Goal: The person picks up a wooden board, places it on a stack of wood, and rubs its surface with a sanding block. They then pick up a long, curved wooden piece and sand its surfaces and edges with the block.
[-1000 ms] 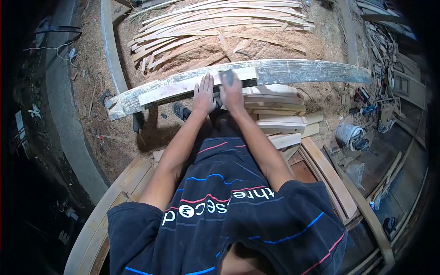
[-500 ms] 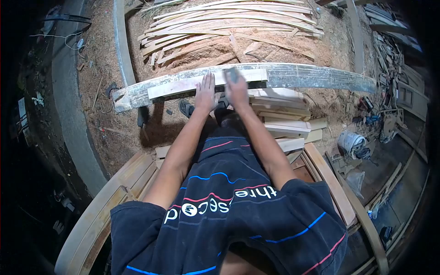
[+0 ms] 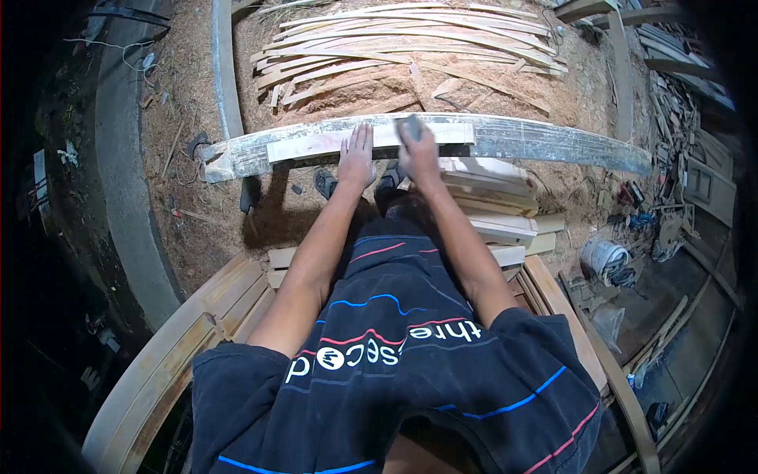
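A pale wooden board lies lengthwise on a long, worn plank in front of me. My left hand rests flat on the board, left of its middle, with fingers stretched out. Gripped in my right hand is a grey block, which looks like a sanding block. It sits over the right half of the board, and motion blurs its edges. Pale dust coats my left hand.
Thin wood strips lie on sawdust beyond the plank. Stacked wood pieces stand below it on the right. A white bucket is farther right. Curved wooden frames flank me, and a concrete strip runs along the left.
The whole view has shifted slightly, with the board now a little farther right in it. Both hands stay on the board side, and the block remains in my right hand.
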`<action>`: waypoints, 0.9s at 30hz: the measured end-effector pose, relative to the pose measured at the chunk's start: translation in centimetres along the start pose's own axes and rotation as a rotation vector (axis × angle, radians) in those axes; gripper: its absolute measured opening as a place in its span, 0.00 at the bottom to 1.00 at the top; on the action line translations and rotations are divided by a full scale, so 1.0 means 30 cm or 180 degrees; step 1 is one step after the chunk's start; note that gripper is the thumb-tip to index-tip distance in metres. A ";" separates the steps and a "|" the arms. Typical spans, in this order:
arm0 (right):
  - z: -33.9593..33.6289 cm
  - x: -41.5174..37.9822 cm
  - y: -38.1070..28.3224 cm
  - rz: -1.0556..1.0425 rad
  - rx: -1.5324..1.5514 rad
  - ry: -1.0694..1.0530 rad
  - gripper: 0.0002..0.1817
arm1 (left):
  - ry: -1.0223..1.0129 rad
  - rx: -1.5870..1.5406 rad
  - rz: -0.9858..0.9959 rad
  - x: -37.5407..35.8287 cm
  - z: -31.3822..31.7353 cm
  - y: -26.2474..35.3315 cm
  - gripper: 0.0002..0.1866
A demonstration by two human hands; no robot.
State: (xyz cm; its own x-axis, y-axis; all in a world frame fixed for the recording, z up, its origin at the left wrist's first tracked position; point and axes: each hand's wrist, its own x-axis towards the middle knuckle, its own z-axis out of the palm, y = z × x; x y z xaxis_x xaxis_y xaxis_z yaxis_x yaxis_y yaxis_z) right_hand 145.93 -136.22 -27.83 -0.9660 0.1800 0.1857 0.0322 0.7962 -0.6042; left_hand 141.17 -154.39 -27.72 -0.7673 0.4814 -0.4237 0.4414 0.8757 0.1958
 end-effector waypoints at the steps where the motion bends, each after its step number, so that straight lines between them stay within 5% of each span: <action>1: -0.031 0.009 0.053 0.0233 -0.0230 0.0073 0.33 | 0.0016 0.0021 0.0024 0.004 0.007 -0.005 0.56; 4: -0.101 0.004 0.183 0.0908 -0.0584 0.0481 0.32 | -0.0061 -0.0219 0.0038 -0.007 -0.014 -0.004 0.57; 8: -0.030 0.024 0.014 0.1713 -0.0262 0.0465 0.31 | -0.0093 -0.0175 -0.0030 0.003 -0.033 0.019 0.58; 13: 0.058 -0.031 -0.100 0.0498 -0.0067 -0.0114 0.30 | -0.0029 -0.0145 -0.0017 -0.008 -0.016 0.020 0.58; 16: -0.027 -0.031 0.023 0.0548 -0.0144 -0.0051 0.28 | -0.0092 -0.0157 0.0081 -0.011 -0.028 0.003 0.58; 20: -0.113 -0.034 0.101 0.1545 -0.0231 0.0563 0.29 | 0.0089 -0.0263 0.0214 -0.016 0.003 -0.027 0.57; 23: 0.006 -0.046 0.034 0.1384 -0.0705 0.0933 0.29 | -0.0067 -0.0280 -0.0024 -0.025 -0.033 -0.002 0.56; 27: 0.007 -0.072 -0.077 0.0646 -0.0324 -0.0254 0.30 | -0.0007 -0.0333 -0.0120 -0.028 -0.021 0.010 0.56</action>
State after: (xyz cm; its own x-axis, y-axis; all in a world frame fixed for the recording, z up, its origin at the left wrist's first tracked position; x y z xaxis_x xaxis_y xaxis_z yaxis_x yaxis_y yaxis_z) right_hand 147.87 -138.56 -27.01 -0.9542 0.2992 0.0042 0.2495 0.8032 -0.5409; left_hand 141.66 -154.50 -26.75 -0.7813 0.4480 -0.4345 0.3610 0.8924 0.2709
